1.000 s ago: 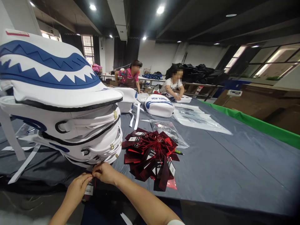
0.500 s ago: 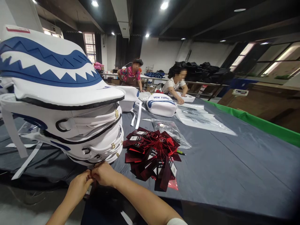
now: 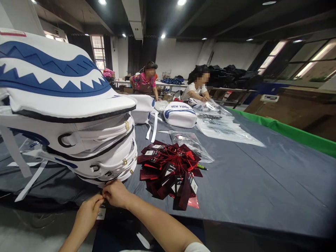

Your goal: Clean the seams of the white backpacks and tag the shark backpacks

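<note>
So at this point both hands were bunched together right at the near edge of the table [image 3: 262, 182], under the bottom of the stack of white bags [image 3: 78, 140]. The left hand [image 3: 88, 213] had a small hang tag [image 3: 101, 212] pinched against its fingers, and the right hand [image 3: 117, 193] was pressed up against it, fingertips at the lowest bag's edge. Whether the right one was actually clamped on a string or a zipper pull, I couldn't tell, the fingers hid it.

What worried me: that stack was tall and leaning toward me, with the shark-mouth bag [image 3: 52, 80] overhanging on top. Any tug on the bottom bag looked like it could slide the whole pile off the edge. The tag itself hung past the table edge, so a slipped pinch would probably have dropped it to the floor.

The pile of red tags [image 3: 170, 168] sat just to the right of the hands, close enough that an elbow sweep could've scattered them into the clear plastic bag [image 3: 191, 143]. The loose white straps [image 3: 28, 182] trailing on the left seemed like a snag risk too. Two other people were working at the far end, well apart.
</note>
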The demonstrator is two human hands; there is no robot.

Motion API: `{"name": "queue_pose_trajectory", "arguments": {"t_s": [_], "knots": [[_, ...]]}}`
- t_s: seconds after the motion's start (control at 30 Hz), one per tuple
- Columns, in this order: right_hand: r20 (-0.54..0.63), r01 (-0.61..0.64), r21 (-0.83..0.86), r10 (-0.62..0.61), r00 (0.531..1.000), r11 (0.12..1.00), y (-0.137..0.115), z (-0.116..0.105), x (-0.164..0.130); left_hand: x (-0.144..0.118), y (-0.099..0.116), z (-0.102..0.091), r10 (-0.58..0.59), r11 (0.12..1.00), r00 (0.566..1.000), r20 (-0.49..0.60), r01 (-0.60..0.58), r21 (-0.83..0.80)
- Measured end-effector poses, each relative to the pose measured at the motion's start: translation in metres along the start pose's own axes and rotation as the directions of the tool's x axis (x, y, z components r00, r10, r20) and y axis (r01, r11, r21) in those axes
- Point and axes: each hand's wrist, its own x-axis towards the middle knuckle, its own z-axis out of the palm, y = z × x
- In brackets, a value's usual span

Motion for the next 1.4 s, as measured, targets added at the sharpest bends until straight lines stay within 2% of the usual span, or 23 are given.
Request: {"name": "queue_pose_trajectory", "arguments": {"t_s": [0.1,0.17,0.3,0.47,0.6,0.67,0.73,0.8,0.87,0.93,1.03,1.1,1.17,1.23,1.3,1.4], "knots": [[-0.007,-0.035,0.055,0.036,0.999,0.998,-0.0013,-0.0003,-0.0003,-0.0002,0.002,0.0009,-0.082,0.996,0.993,-0.081,0.084,0.02],[-0.011,-0.063,0.094,0.065,0.998,0.994,-0.0017,-0.0011,-0.0009,0.0003,0.0033,0.0031,-0.089,0.996,0.988,-0.129,0.088,-0.013],[-0.021,-0.137,0.18,0.143,0.989,0.974,-0.001,-0.0027,-0.0032,0.0002,0.001,0.0071,0.034,0.992,0.995,-0.092,-0.045,-0.117],[-0.025,-0.205,0.292,0.222,0.975,0.934,-0.0013,-0.0007,-0.0037,-0.0009,0.0015,0.0047,-0.071,0.996,0.988,-0.14,0.063,-0.065],[-0.024,-0.236,0.357,0.262,0.965,0.904,-0.001,0.0006,-0.0044,-0.0001,0.0044,0.0031,0.02,0.984,0.998,-0.065,-0.031,-0.174],[-0.024,-0.247,0.379,0.276,0.961,0.892,-0.0005,0.0012,-0.0052,0.0001,0.0057,0.0028,-0.008,0.995,0.998,-0.061,0.002,-0.095],[-0.025,-0.261,0.4,0.295,0.955,0.879,-0.0001,0.0019,-0.0059,0.0001,0.0066,0.0029,-0.053,0.999,0.992,-0.116,0.051,-0.015],[-0.028,-0.269,0.422,0.31,0.95,0.866,0.0001,0.0026,-0.0062,0.0002,0.0068,0.0033,-0.017,0.998,0.991,-0.13,0.008,-0.068],[-0.027,-0.27,0.442,0.313,0.949,0.855,0.0,0.0032,-0.0062,0.0003,0.0064,0.0034,0.042,0.987,0.997,-0.069,-0.052,-0.154],[-0.026,-0.269,0.457,0.315,0.949,0.848,-0.0006,0.0034,-0.0062,0.0004,0.0064,0.0028,0.01,0.991,0.999,-0.031,-0.014,-0.13],[-0.028,-0.274,0.476,0.326,0.945,0.836,-0.0017,0.0029,-0.0067,0.0009,0.007,0.0015,-0.08,0.997,0.992,-0.097,0.08,-0.01],[-0.035,-0.276,0.485,0.334,0.942,0.83,-0.0019,0.0024,-0.0074,0.0013,0.0073,0.0014,-0.033,0.997,0.994,-0.108,0.026,-0.068],[-0.037,-0.281,0.49,0.342,0.939,0.825,-0.0013,0.0024,-0.0081,0.0014,0.007,0.0018,0.016,0.988,0.998,-0.059,-0.025,-0.153],[-0.033,-0.29,0.496,0.351,0.936,0.819,-0.0005,0.0033,-0.0086,0.001,0.0063,0.0021,-0.013,0.991,0.999,-0.031,0.009,-0.13],[-0.03,-0.297,0.505,0.361,0.932,0.81,0.0001,0.0047,-0.0088,0.0005,0.006,0.0019,-0.057,0.997,0.996,-0.066,0.053,-0.053],[-0.033,-0.296,0.516,0.364,0.931,0.804,0.0003,0.0066,-0.0084,0.0005,0.0069,0.0009,-0.006,0.993,0.998,-0.067,-0.002,-0.115]]}}
